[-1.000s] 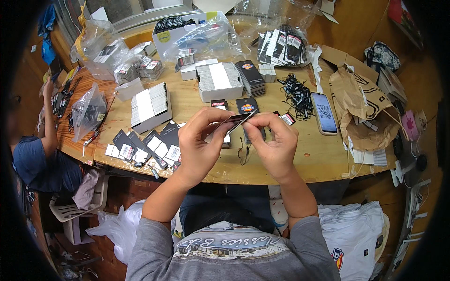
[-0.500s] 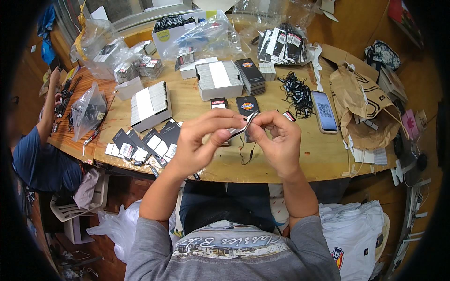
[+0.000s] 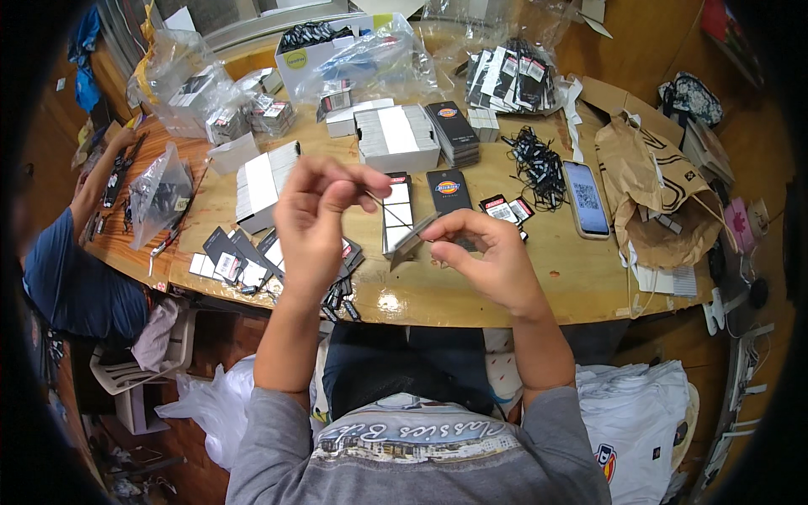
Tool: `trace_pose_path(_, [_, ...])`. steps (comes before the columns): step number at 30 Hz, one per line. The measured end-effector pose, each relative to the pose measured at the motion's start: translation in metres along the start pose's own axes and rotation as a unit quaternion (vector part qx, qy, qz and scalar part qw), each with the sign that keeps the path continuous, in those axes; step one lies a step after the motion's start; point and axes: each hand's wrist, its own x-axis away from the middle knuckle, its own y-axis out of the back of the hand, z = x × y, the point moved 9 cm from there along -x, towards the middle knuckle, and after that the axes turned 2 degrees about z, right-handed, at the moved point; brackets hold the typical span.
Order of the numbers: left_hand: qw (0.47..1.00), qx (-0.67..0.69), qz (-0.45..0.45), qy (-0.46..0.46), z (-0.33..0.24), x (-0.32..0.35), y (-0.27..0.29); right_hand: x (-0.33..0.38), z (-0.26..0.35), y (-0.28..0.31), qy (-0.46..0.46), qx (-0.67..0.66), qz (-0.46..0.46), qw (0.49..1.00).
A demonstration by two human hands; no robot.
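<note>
Above the table's near part, my left hand (image 3: pixel 311 219) pinches a thin dark string (image 3: pixel 392 216). The string stretches toward the hang tag (image 3: pixel 414 238) in my right hand (image 3: pixel 488 257), whose thumb and fingers grip the tag's edge. The tag is tilted and slightly blurred, so I cannot tell whether it is one card or several. Just beyond my hands lie a pile of white-panelled tags (image 3: pixel 396 202) and a pile of black tags (image 3: pixel 449 190). Small red-topped labels (image 3: pixel 500 208) sit to their right. Black strung tags (image 3: pixel 227 248) are spread beside my left forearm.
White boxes packed with cards (image 3: pixel 396 156) stand farther back. A tangle of black strings (image 3: pixel 536 168), a phone (image 3: pixel 586 202) and a brown paper bag (image 3: pixel 652 194) are at the right. Plastic bags (image 3: pixel 157 198) lie left, near another person's arm (image 3: pixel 105 172).
My hands have moved apart, the left drawing the string back to the left. My right hand, lower now, holds the tag, and the piles behind are uncovered.
</note>
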Motion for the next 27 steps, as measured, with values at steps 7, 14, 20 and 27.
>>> trace_pose_path(7, [0.993, 0.115, -0.027, 0.004, -0.005, 0.005, 0.015, 0.002, 0.001, 0.005, -0.004, -0.159, 0.053, 0.986])
trace_pose_path(14, [0.997, 0.069, -0.003, 0.042, -0.001, 0.012, 0.000, 0.009, 0.013, 0.016, 0.022, -0.173, -0.034, 0.984])
trace_pose_path(20, [0.989, -0.037, 0.113, 0.086, 0.007, 0.020, -0.031, 0.011, 0.034, 0.019, 0.101, -0.077, -0.051, 0.991])
trace_pose_path(27, [0.987, -0.043, 0.105, 0.117, 0.004, 0.023, -0.042, 0.016, 0.061, 0.013, 0.201, 0.107, -0.072, 0.971])
